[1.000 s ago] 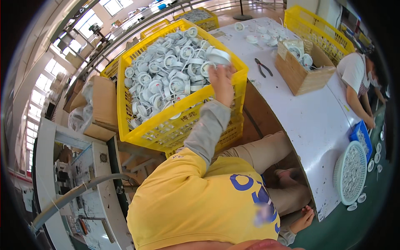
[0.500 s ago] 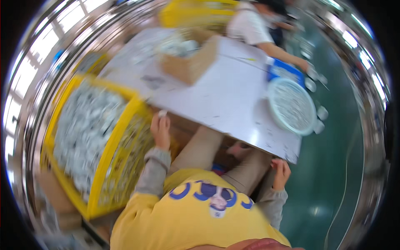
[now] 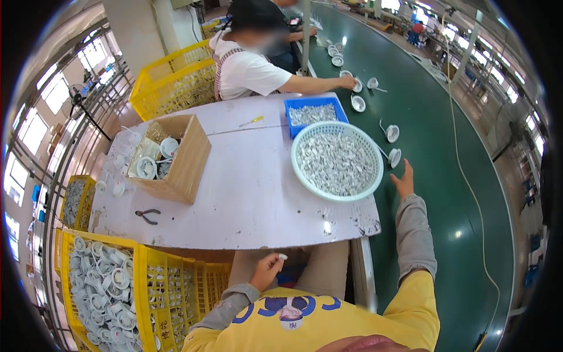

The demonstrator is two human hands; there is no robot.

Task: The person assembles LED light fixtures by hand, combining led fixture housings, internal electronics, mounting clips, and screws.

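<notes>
My left hand [image 3: 265, 272] is above my lap, just below the table's front edge. Its fingers pinch a small white piece [image 3: 282, 257], too small to name exactly. My right hand [image 3: 404, 182] reaches over the green conveyor belt [image 3: 451, 205], thumb and fingers apart, nothing in it. Just beyond its fingertips lies a round white lamp housing [image 3: 394, 157] with a short wire. Another such white housing [image 3: 392, 134] lies farther along the belt. To the left of my right hand, a pale round basket [image 3: 300, 182] full of small whitish parts stands at the table's right edge.
A blue tray [image 3: 288, 126] of small parts touches the basket. On the white table [image 3: 252, 176] are a cardboard box [image 3: 196, 158] with housings, pliers [image 3: 148, 216] and a yellow-handled tool [image 3: 252, 121]. A yellow crate [image 3: 141, 281] of housings stands left. A co-worker's hand [image 3: 347, 82] touches a housing.
My view has swung right. My right hand has moved from beside the table's front corner out over the belt, and its fingers have spread. My left hand keeps the small white piece.
</notes>
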